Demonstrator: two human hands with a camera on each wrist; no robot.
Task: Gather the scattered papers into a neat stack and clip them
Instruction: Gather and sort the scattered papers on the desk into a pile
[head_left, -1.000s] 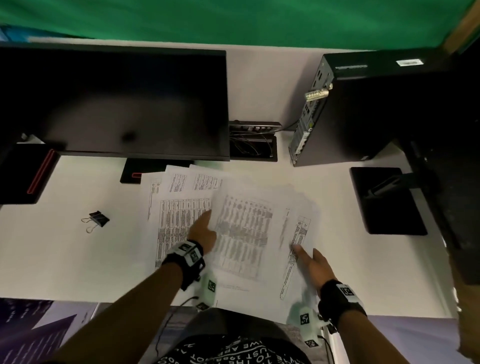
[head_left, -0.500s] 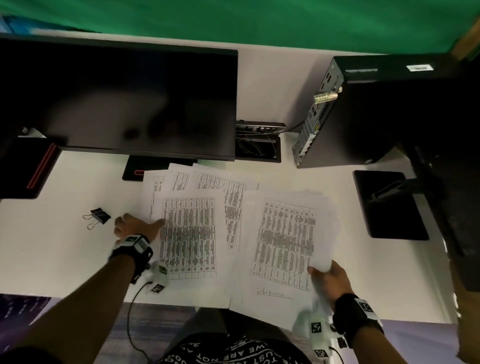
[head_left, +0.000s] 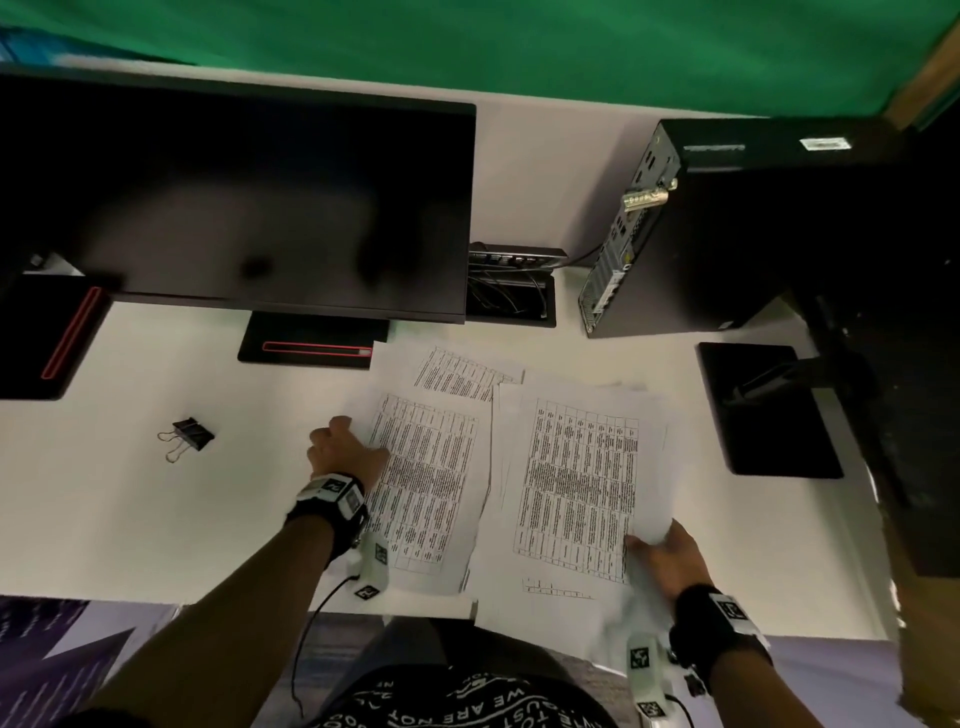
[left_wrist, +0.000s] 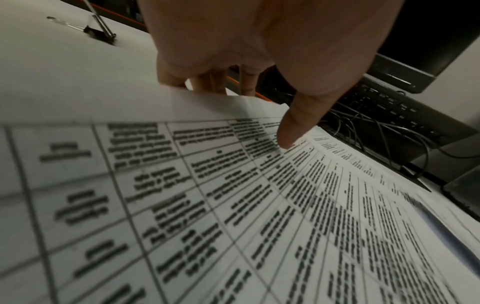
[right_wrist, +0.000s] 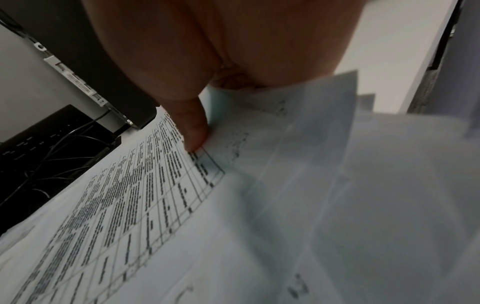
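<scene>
Both hands grip paper. My left hand (head_left: 343, 453) pinches the left edge of the left bundle (head_left: 423, 483), thumb (left_wrist: 293, 131) on top of the printed table, fingers (left_wrist: 207, 81) curled under the lifted edge. My right hand (head_left: 670, 561) pinches the near right corner of the right bundle (head_left: 576, 483), thumb (right_wrist: 193, 131) on the top sheet, several loose corners fanning beside it; the fingers underneath are hidden.

Change from half a second ago: the left bundle has slid right, in toward the other one, so its inner edge now touches or slightly overlaps the right bundle. One second ago both hands were flat in the middle of one wide spread; now it's two rough piles, each held at its outer edge. One more sheet (head_left: 467, 371) pokes out beyond the left bundle, skewed, on the far side from my left hand.

Judgement: gathering is about half done. Merging the two piles and squaring the edges is still to do, and nothing is clipped yet. The right pile's near edge hangs over the desk (head_left: 130, 519) edge, so sheets could slip.

Binder clip (head_left: 189, 436) sits well left of my left hand, on bare desk, untouched. Monitor (head_left: 249, 208) and PC tower (head_left: 727, 234) stand beyond the papers, with a cable tray (head_left: 511, 286) between them.
</scene>
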